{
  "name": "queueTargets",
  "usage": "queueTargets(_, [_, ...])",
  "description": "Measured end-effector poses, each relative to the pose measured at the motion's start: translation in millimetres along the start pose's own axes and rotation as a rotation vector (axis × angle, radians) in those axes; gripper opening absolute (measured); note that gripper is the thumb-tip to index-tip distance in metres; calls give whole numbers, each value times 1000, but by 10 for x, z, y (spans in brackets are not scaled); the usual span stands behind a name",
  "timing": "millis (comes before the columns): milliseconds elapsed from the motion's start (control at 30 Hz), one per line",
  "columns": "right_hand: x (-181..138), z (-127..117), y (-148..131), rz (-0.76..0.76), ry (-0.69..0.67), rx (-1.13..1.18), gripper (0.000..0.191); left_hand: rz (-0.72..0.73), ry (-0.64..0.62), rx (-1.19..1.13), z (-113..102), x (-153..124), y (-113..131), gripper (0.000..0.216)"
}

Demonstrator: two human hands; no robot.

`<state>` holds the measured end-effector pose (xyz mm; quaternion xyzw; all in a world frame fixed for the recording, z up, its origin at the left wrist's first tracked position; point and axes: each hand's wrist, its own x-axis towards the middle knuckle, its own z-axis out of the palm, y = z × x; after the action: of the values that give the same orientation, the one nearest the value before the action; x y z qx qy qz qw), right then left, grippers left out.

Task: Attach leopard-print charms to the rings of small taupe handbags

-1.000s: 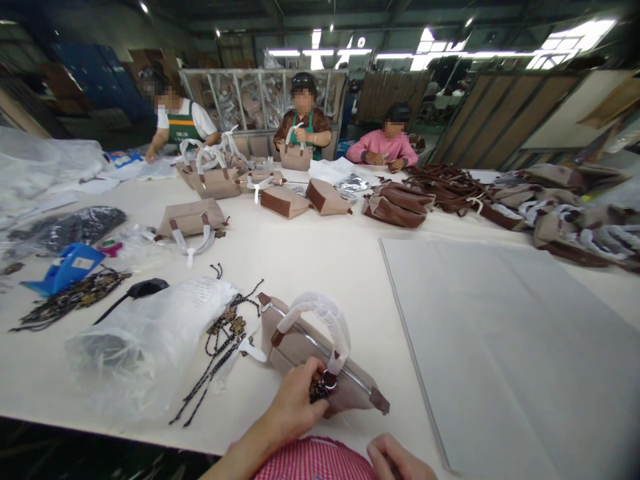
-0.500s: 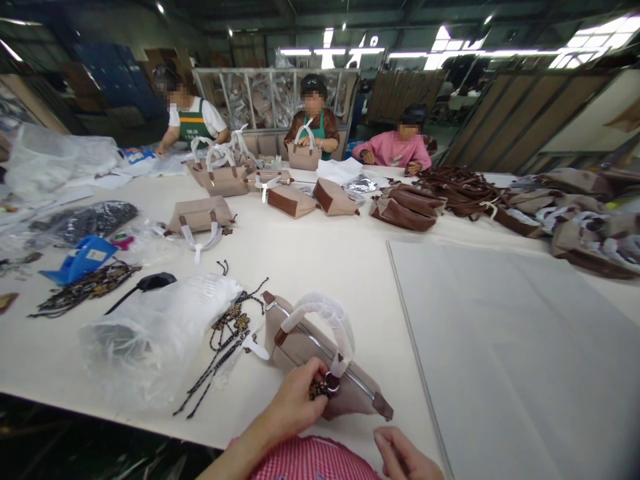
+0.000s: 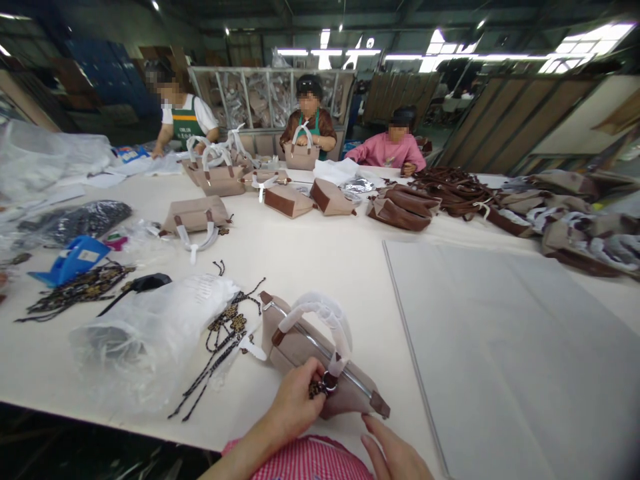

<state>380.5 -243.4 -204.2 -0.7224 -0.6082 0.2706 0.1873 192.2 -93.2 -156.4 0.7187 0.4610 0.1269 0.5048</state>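
Note:
A taupe handbag (image 3: 305, 350) with brown corners and a foam-wrapped handle (image 3: 320, 313) lies on the white table in front of me. My left hand (image 3: 297, 399) pinches a small leopard-print charm (image 3: 315, 388) at the metal ring by the handle's near end. Near the bag's brown right corner, my right hand (image 3: 393, 453) reaches in from below with its fingertips close to the bag. It holds nothing.
Leopard-print cords (image 3: 225, 340) and a clear plastic bag (image 3: 150, 333) lie left of the handbag. A large grey sheet (image 3: 500, 347) covers the table's right side. More handbags (image 3: 400, 207) are piled farther back. Three people (image 3: 307, 127) work at the far edge.
My right hand has risen from the lower edge toward the bag's right corner. My left hand has stayed on the charm at the ring. The view has shifted slightly.

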Motion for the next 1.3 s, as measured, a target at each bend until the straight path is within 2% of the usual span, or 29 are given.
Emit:
queueTargets(133, [135,-10,-187,-19,-93,137,40,-22,-14,-23,-21,5,45,23])
queueTargets(267, [242,69,-357,137,-141,296,43,-15,-20,-54,-33,14,69,23])
queueTargets(467, [325,160,-488,176,-167,503,33,-13,0,-68,-7,15,13,26])
queueTargets(533, [339,144,-527,164,-166,487,35,-17,-8,-72,-3,15,7,26])
queueTargets(733, [323,66,-579,104,-15,388,41,-44,-16,-90,-20,6,35,28])
queueTargets(867, [305,34,-551,83,39,269,49,-52,-24,-117,-22,-1,31,28])
queueTargets(967, [314,8,-536,79,12,244,49,-40,-24,-127,-18,-7,36,28])
queueTargets(1133, [371,-38,-575,141,-50,336,48,-18,-6,-105,-19,-54,84,28])
queueTargets(1300, [443,-127,-671,149,-88,281,41,77,18,-72,-27,-98,39,18])
